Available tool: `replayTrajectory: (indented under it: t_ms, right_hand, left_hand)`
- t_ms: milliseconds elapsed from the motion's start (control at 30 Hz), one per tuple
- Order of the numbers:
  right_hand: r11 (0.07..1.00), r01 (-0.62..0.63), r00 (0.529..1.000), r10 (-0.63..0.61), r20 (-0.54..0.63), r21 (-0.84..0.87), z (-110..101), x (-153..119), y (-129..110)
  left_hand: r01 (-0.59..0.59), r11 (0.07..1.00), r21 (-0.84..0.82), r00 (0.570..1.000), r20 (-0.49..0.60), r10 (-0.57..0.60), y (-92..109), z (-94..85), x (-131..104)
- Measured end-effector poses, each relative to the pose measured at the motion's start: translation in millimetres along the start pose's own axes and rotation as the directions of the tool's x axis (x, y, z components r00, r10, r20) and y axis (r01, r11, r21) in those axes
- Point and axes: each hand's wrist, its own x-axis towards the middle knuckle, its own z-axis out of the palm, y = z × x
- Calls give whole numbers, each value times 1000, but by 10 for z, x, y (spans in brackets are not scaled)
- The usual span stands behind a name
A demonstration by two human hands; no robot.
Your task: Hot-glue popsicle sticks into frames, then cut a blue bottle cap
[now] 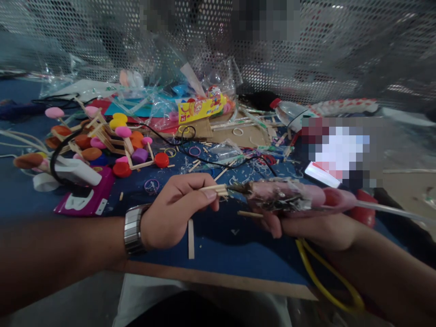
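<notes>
My left hand (pixel 177 209), with a metal watch on its wrist, pinches a few short wooden sticks (pixel 220 189) between thumb and fingers. In my right hand (pixel 316 230) is a worn pink hot glue gun (pixel 286 194), its nozzle pointing left. The nozzle tip meets or nearly meets the stick ends; I cannot tell which. A long pale glue stick (pixel 388 210) comes out of the gun's back. Another short wooden stick (pixel 250 214) shows just below the gun. One flat wooden stick (pixel 191 239) lies on the blue table (pixel 225 254) below my left hand.
At left, a stick structure with coloured caps and pieces (pixel 117 143) stands behind a purple power strip (pixel 91 195). A black cable (pixel 218 164) crosses the glue-littered tabletop. Behind lie a yellow-labelled bag (pixel 200 109), a plastic bottle (pixel 289 113) and a lit phone (pixel 335 156).
</notes>
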Motion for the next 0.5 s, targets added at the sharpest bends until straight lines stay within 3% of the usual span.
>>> replayTrajectory:
  t_ms: [367, 500]
  right_hand:
    - [998, 44, 998, -46, -42, -41, 19, -14, 17]
    - [993, 108, 993, -107, 39, -35, 4, 8, 6]
  left_hand:
    - [-14, 1000, -21, 1000, -8, 14, -7, -5, 3]
    - [-15, 1000, -25, 1000, -11, 15, 0, -4, 6]
